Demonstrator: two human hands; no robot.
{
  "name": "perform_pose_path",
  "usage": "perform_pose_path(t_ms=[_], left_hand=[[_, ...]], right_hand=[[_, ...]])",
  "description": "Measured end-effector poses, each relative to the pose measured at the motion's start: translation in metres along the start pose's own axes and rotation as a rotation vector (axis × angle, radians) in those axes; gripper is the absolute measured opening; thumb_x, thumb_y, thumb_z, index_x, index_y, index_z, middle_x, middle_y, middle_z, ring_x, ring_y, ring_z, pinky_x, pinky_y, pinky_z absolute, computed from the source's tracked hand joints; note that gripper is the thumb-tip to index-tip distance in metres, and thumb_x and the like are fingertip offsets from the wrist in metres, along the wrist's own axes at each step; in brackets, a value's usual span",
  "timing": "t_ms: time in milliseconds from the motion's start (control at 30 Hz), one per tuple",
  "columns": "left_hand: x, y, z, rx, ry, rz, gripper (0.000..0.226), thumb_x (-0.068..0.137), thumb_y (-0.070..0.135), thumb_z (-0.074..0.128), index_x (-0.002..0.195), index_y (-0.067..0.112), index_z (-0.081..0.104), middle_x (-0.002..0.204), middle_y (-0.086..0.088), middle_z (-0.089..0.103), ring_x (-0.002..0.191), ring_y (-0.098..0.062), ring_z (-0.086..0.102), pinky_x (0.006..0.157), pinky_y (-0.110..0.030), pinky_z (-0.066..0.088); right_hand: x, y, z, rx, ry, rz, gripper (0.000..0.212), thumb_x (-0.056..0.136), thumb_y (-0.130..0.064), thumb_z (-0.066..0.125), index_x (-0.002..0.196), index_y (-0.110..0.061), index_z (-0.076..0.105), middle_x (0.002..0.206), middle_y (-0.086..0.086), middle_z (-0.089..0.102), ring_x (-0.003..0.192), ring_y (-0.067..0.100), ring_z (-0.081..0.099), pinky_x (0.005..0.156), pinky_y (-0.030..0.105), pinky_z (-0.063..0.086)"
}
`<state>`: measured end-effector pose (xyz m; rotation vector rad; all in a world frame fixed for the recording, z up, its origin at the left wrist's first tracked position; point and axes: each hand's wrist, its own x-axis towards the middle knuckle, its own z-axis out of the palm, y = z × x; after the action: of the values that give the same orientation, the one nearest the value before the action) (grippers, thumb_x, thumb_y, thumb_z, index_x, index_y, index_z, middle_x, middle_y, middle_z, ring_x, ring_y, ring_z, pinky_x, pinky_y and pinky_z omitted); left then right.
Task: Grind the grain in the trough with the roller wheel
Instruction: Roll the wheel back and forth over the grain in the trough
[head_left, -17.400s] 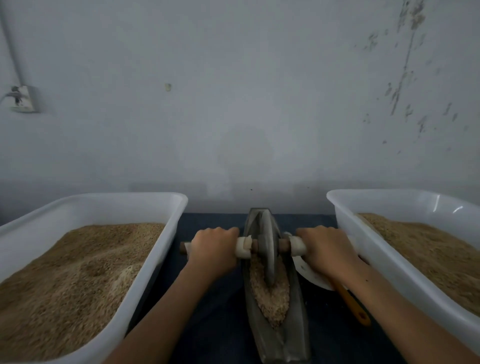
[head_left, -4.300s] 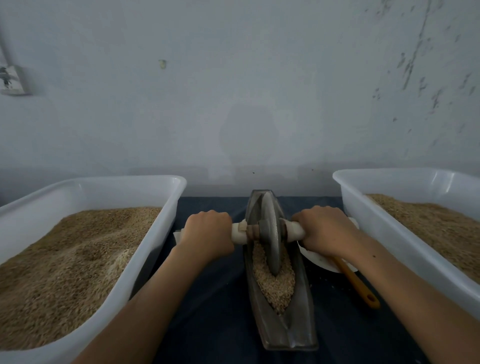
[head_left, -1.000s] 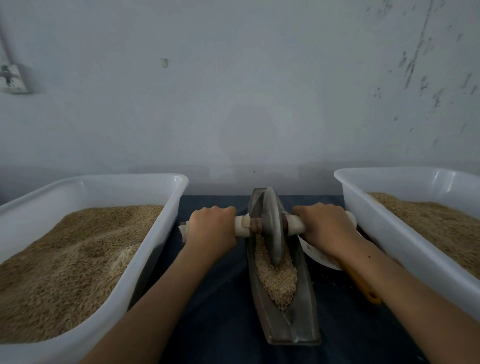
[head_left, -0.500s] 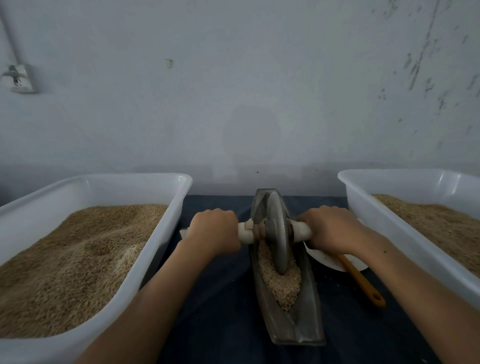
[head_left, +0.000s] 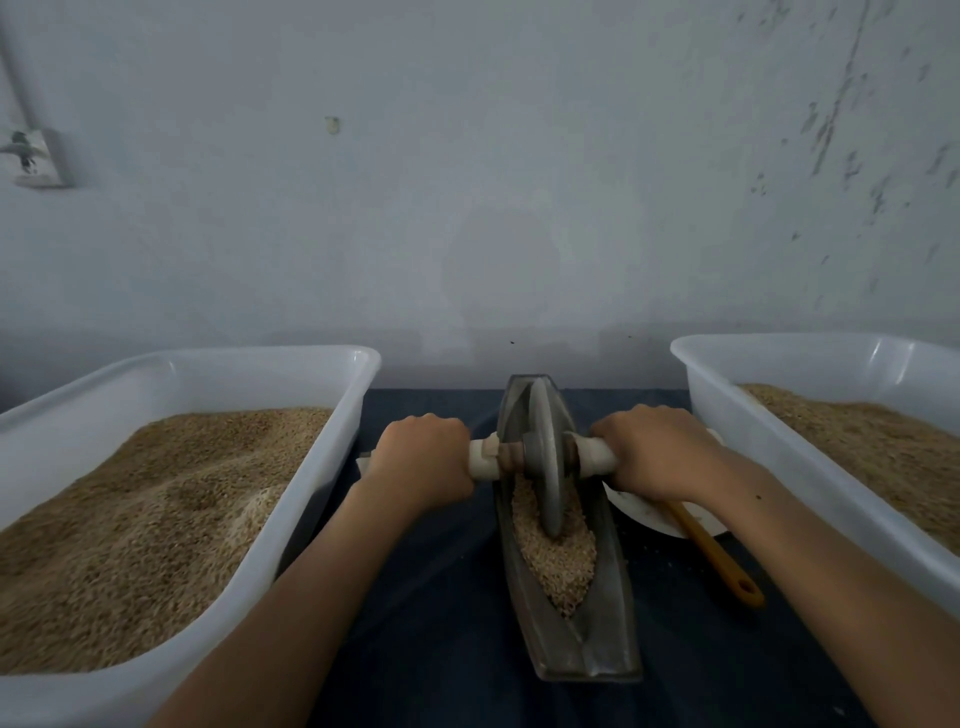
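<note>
Two white plastic tubs (head_left: 332, 441) (head_left: 810, 467) heaped with grain flank a dark desk (head_left: 441, 597), where a boat-shaped metal trough (head_left: 608, 597) lies between them, grain (head_left: 561, 561) piled in its middle. Upright in that grain stands the roller wheel (head_left: 545, 467); the left hand (head_left: 423, 462) and right hand (head_left: 660, 452) each grip a white axle handle (head_left: 483, 460). Beside the trough, an orange-handled scoop (head_left: 722, 561) rests on a white plate (head_left: 644, 514).

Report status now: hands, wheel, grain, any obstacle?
Left hand and right hand grip the axle. Wheel upright in trough, on the grain. Nothing in the way.
</note>
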<state>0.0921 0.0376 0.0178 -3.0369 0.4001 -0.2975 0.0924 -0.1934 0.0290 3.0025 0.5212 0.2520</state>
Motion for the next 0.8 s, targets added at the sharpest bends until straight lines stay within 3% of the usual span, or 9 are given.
perform_pose_path(t_ms=[133,233,367,567,667,800], left_hand=[[0.002,-0.003,-0.002,-0.038,-0.115,-0.006,0.023,0.079,0.035,0.065,0.096,0.019,0.06,0.081,0.004,0.057,0.077,-0.015,0.057,0.07,-0.028,0.046],[0.003,-0.004,0.002,-0.053,-0.127,-0.027,0.023,0.079,0.035,0.066,0.095,0.02,0.06,0.082,0.004,0.058,0.078,-0.015,0.058,0.069,-0.028,0.045],[0.006,-0.003,0.006,-0.039,-0.026,-0.05,0.016,0.081,0.036,0.063,0.089,0.022,0.058,0.082,0.005,0.06,0.076,-0.014,0.059,0.071,-0.029,0.049],[0.001,0.002,0.012,-0.013,0.148,-0.077,0.017,0.085,0.036,0.059,0.083,0.026,0.045,0.075,0.007,0.049,0.069,-0.012,0.049,0.065,-0.027,0.041],[0.0,0.003,0.007,0.0,0.094,-0.068,0.014,0.085,0.034,0.059,0.09,0.022,0.055,0.083,0.004,0.059,0.073,-0.013,0.054,0.067,-0.027,0.043],[-0.002,0.004,-0.003,0.0,-0.079,-0.067,0.017,0.084,0.032,0.061,0.094,0.018,0.058,0.079,0.004,0.054,0.077,-0.015,0.056,0.071,-0.028,0.045]], right_hand=[[0.0,-0.001,-0.005,-0.032,-0.044,-0.014,0.023,0.083,-0.024,0.06,0.105,-0.03,0.062,0.081,-0.007,0.054,0.074,0.014,0.053,0.055,0.025,0.031],[0.0,-0.004,-0.002,-0.058,0.005,-0.011,0.024,0.085,-0.024,0.058,0.107,-0.027,0.063,0.091,-0.002,0.062,0.082,0.017,0.059,0.063,0.027,0.036],[0.003,-0.005,0.006,-0.064,0.129,0.031,0.018,0.089,-0.024,0.054,0.105,-0.03,0.059,0.1,-0.002,0.065,0.092,0.022,0.061,0.068,0.03,0.035],[0.005,-0.004,0.016,-0.072,0.272,0.028,0.004,0.092,-0.028,0.05,0.094,-0.029,0.047,0.094,-0.002,0.064,0.087,0.023,0.061,0.065,0.032,0.034],[0.002,-0.002,0.012,-0.059,0.229,0.013,0.006,0.089,-0.027,0.053,0.09,-0.031,0.048,0.093,-0.003,0.064,0.087,0.021,0.061,0.066,0.031,0.035],[-0.001,-0.001,-0.001,-0.022,0.007,-0.009,0.019,0.082,-0.025,0.06,0.101,-0.029,0.062,0.086,-0.004,0.061,0.081,0.018,0.059,0.061,0.028,0.036]])
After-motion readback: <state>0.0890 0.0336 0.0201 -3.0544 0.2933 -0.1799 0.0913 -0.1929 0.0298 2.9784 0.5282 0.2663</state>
